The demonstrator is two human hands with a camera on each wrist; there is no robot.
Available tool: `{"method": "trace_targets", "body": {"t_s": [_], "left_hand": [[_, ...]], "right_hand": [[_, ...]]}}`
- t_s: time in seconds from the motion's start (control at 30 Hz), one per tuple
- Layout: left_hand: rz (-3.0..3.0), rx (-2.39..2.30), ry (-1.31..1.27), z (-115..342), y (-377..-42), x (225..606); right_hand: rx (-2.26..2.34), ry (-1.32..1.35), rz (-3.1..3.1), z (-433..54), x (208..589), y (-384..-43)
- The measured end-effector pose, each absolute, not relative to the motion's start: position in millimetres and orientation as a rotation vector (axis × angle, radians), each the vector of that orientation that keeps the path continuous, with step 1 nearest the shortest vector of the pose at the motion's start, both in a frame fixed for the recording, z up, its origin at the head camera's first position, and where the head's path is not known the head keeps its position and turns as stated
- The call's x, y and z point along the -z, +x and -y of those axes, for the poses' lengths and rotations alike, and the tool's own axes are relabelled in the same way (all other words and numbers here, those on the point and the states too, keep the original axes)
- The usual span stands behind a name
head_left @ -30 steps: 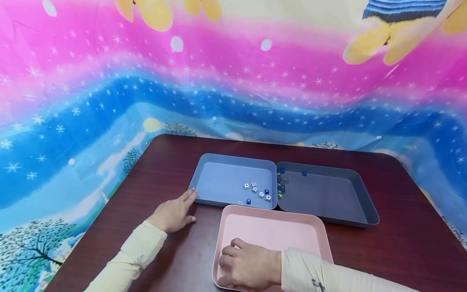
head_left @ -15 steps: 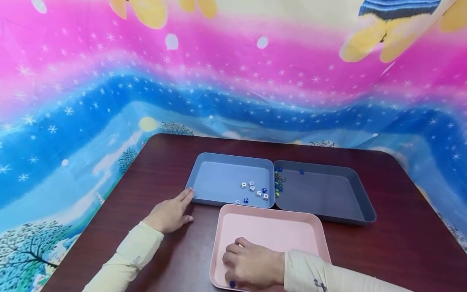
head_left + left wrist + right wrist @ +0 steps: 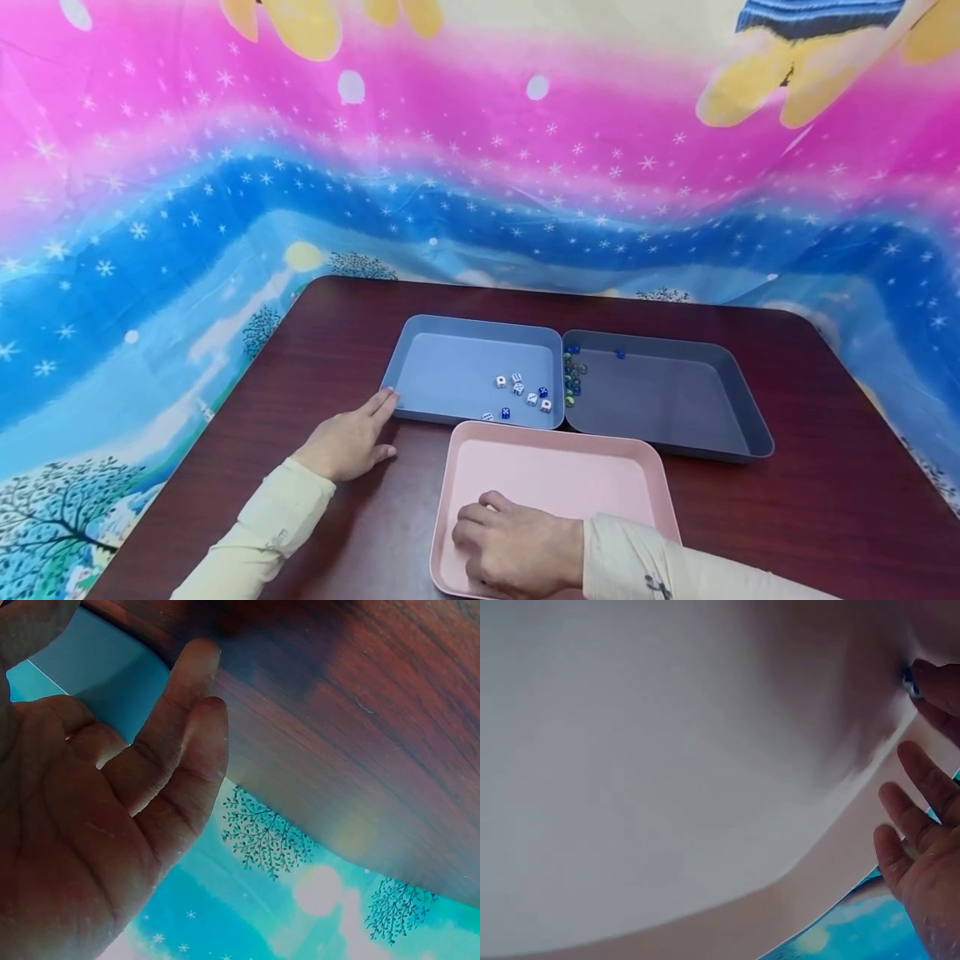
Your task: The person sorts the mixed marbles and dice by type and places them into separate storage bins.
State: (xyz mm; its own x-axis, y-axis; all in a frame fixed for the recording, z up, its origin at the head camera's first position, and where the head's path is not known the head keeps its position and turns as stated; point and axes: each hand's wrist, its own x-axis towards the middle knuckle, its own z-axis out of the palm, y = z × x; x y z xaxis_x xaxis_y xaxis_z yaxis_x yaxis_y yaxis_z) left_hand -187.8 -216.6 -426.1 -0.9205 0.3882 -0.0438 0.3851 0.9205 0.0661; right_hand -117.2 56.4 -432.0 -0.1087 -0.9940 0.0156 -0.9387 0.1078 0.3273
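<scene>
My left hand (image 3: 347, 446) lies with its fingers extended, fingertips right at the front left corner of the blue tray (image 3: 431, 375). In the left wrist view the palm and loosely bent fingers of this left hand (image 3: 97, 817) show, holding nothing. My right hand (image 3: 521, 546) is low inside the pink tray (image 3: 555, 467), towards its near left. Between thumb and forefinger it pinches a small blue die (image 3: 910, 682), seen partly in the right wrist view and hidden in the head view. The other fingers of the right hand (image 3: 930, 855) are spread apart from it.
White dice (image 3: 517, 388) and blue dice (image 3: 506, 412) lie in the blue tray's right half. Beside it, a dark grey tray (image 3: 675, 400) has several glass marbles (image 3: 572, 383) along its left wall. A dark wood table (image 3: 825, 467) carries everything, before a patterned cloth (image 3: 480, 167).
A blue die showed beside my right thumb half a second ago; now the hand covers it in the head view. My right hand shifts slightly. The left hand stays at the blue tray's corner.
</scene>
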Motion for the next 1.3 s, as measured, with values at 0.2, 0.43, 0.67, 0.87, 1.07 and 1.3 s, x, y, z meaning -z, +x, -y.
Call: {"method": "trace_targets", "body": {"t_s": [0.2,0.43,0.67,0.87,1.07,1.3], "left_hand": [[-3.023,-0.082,0.621,217.5,-189.6,426.1],[-3.008,-0.078,0.589,224.5,-188.9,426.3],[-3.003,-0.069,0.555,229.3,-191.5,427.4],[-3.022,-0.078,0.551,231.7,-192.1,432.5],[-3.023,-0.082,0.573,231.5,-190.9,436.0],[-3.031,-0.063,0.572,232.1,-190.9,431.7]], "right_hand": [[0.184,1.707,2.402,-86.1,422.7,-128.4],[-0.124,1.270,2.588,-139.1,400.6,-165.1],[-0.233,0.955,2.609,-170.8,392.8,-205.0],[-0.246,0.851,2.628,-176.7,391.6,-224.5],[-0.351,0.770,2.708,-181.1,398.9,-212.7],[-0.429,0.806,2.574,-186.7,409.5,-179.2]]}}
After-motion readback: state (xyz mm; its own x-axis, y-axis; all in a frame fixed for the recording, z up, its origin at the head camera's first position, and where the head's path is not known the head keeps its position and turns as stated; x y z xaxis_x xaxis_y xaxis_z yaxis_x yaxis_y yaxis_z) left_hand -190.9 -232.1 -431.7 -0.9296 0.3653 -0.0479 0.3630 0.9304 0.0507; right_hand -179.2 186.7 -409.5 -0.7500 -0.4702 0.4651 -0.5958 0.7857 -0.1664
